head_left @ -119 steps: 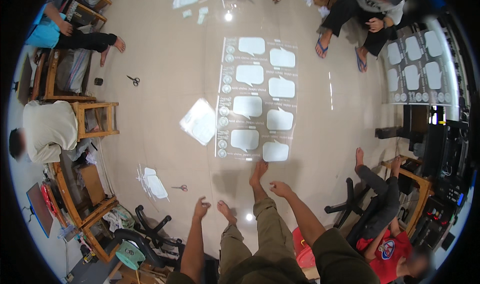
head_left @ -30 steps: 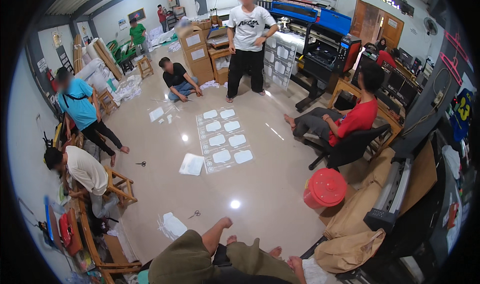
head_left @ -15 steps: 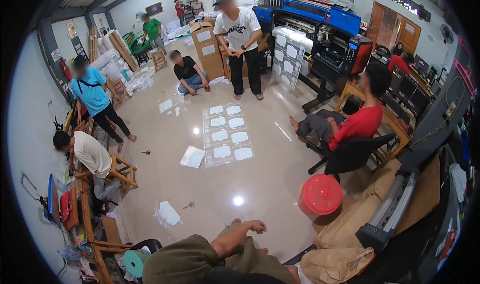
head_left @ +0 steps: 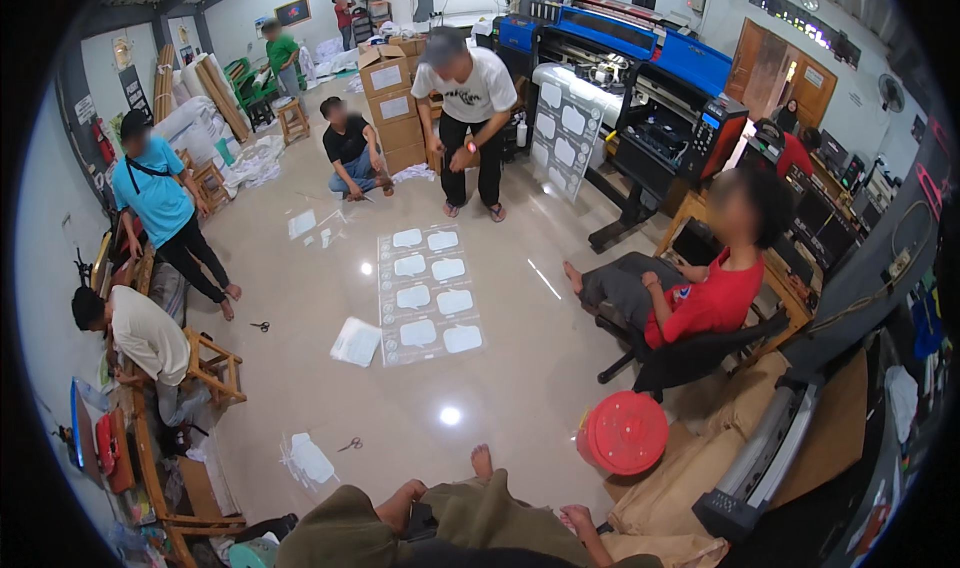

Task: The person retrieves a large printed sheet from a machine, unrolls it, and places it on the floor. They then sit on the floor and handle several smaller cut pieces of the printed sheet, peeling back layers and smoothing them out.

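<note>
My left hand (head_left: 405, 497) is low over my olive-green clothing, beside my bent leg; its fingers cannot be made out. Farther right, my right hand (head_left: 576, 516) is held out at the lower edge, fingers loosely bent, with nothing visible in it. On the floor ahead and to the left lie a white cut-out sheet (head_left: 312, 458) with thin scraps round it and a pair of scissors (head_left: 350, 444). Beyond them lie a stack of white sheets (head_left: 356, 341) and a large clear sheet (head_left: 432, 364) bearing several white shapes.
A red lidded bucket (head_left: 624, 432) stands to the right, near a seated person in red (head_left: 712, 293). A wide-format printer (head_left: 640, 88) stands behind. Other scissors (head_left: 260, 327) lie left. Wooden stools (head_left: 212, 363), cardboard boxes (head_left: 392, 108) and several people are around the room.
My left arm, stretched across to the right before, has drawn back left. My right hand has come farther into view. The standing person in white now bends forward; the seated person in red has turned.
</note>
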`<state>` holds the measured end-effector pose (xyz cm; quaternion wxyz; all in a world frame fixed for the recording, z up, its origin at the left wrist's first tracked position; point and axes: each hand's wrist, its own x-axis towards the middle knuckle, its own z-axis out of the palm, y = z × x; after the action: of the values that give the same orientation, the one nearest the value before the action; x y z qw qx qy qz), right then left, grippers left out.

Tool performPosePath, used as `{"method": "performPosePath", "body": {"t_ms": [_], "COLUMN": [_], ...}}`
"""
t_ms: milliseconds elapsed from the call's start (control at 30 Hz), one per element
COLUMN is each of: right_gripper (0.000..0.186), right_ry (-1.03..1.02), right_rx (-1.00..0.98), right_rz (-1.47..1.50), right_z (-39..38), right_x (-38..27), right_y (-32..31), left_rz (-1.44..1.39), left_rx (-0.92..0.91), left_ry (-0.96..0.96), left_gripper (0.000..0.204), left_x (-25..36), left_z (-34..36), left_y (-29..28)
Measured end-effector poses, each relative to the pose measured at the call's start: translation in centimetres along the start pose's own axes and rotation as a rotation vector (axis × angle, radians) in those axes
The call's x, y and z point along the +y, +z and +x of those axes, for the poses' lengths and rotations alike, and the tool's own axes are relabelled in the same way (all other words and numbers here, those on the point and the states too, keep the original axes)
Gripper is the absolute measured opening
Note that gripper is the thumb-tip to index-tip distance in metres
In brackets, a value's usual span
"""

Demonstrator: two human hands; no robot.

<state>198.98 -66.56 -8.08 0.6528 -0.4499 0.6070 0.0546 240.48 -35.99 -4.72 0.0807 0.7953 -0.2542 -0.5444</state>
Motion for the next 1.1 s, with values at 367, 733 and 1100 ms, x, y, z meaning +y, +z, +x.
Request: {"method": "performPosePath", "body": {"t_ms": [367,733,1100], "right_gripper": [0.025,0.014,0.019], "right_ry": [-0.238,-0.032,0.081], "right_rx": [-0.173,-0.289,-0.290], "right_rz": [-0.189,-0.057,-0.645], "right_z": [5.5,14.0,26.7], "right_x": [-22.8,-27.6,-30.6], "right_y": [7.9,-4.0,-13.7], "left_rz": [-0.497,-0.339,-0.806], "left_rx": [0.200,0.216,0.348], "left_ry": [0.313,-0.061,-0.057], "left_gripper": [0.029,0.027,0.042], "left_x": [12.3,17.6,27.2], "left_z": [13.1,11.2,14.8], "left_y": [-9.7,-14.8,-9.2]}}
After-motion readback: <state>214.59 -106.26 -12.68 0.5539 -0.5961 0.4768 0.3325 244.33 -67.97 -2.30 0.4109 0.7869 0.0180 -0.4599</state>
